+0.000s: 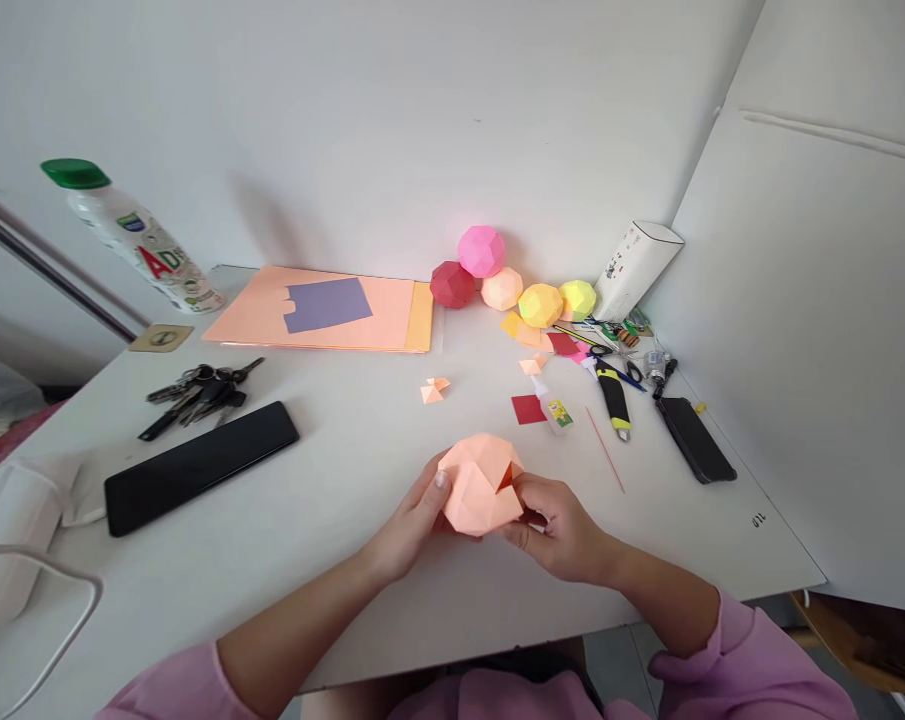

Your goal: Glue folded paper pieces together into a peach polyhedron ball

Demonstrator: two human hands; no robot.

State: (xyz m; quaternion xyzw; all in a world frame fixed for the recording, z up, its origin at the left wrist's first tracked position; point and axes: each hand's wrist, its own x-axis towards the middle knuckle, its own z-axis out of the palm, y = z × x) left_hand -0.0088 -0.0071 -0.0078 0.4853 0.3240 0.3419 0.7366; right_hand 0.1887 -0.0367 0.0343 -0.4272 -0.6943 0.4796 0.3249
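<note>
A peach faceted paper ball (478, 485) is held between my two hands above the near part of the table. My left hand (414, 515) grips its left side, thumb on the front and the other fingers hidden behind and below. At the ball's right side, where a dark gap opens into the hollow inside, my right hand (561, 525) pinches a paper flap. Beyond the ball lie small folded peach paper pieces (433, 390) and another folded piece (532, 365). A glue bottle (555, 410) lies beside a red paper square (528, 410).
Finished paper balls (482, 252) in several colours stand by the wall. Peach sheets (324, 310), keys (201, 395) and a black phone (201, 467) lie left. A yellow-black utility knife (613, 398), a red stick (606, 450) and a dark phone (696, 440) lie right. A white bottle (144, 240) stands far left.
</note>
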